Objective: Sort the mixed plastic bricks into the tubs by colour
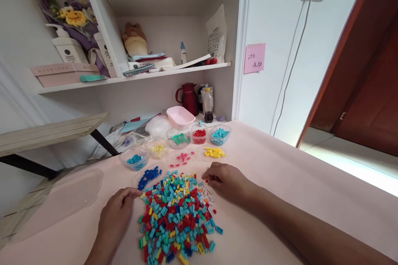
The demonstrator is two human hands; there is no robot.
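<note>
Pink table [280, 182]: one brick pile [177, 215], eight tubs; left hand [116, 215] curled, right hand [228, 180] pinching bricks.

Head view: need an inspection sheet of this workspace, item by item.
Surface: pale pink table, bare to the right.
Job's things: mixed pile of small coloured bricks; sorted lots in clear tubs and lids behind it: dark blue, pink, yellow, red, green, light blue.
Clutter: big clear lid at left; pink tub, red jug, bottle at the back.
Hands: left hand at the pile's left edge; right hand at its upper right, fingers curled; grip unclear.
Cables: white cable hanging from a wall plug.
Surroundings: shelves with boxes and a flower bouquet; pink sticky note; brown door at right.
</note>
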